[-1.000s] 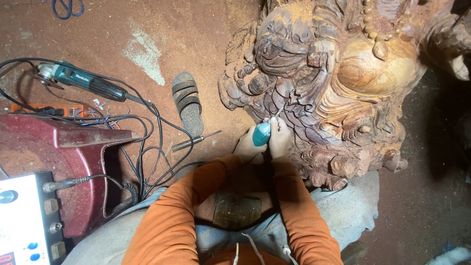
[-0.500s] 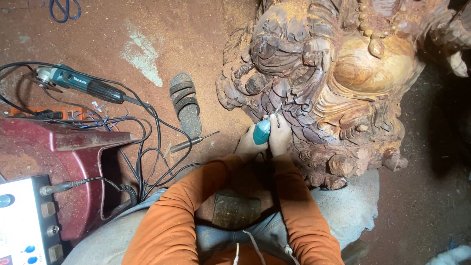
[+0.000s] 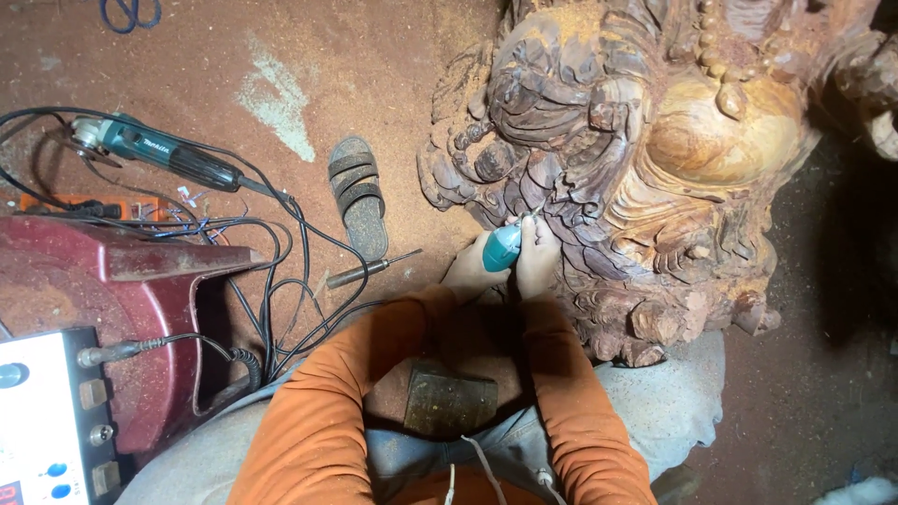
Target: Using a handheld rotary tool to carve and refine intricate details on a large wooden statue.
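A large reddish-brown wood carving (image 3: pixel 655 159) with deep folds and beads fills the upper right. Both my hands hold a small teal rotary handpiece (image 3: pixel 501 249) whose tip touches the carving's lower left folds. My left hand (image 3: pixel 472 271) grips the tool's rear from the left. My right hand (image 3: pixel 538 257) wraps its front, resting against the wood. Orange sleeves cover both forearms.
A teal angle grinder (image 3: pixel 154 154) and tangled black cables (image 3: pixel 271 281) lie on the dusty floor at left. A dark sandal (image 3: pixel 357 194) and a chisel-like metal tool (image 3: pixel 369 269) lie near my hands. A red stool (image 3: pixel 112 318) and a white control box (image 3: pixel 42 421) sit at lower left.
The view has shifted slightly; my hands and the handpiece stay at the same spot on the carving.
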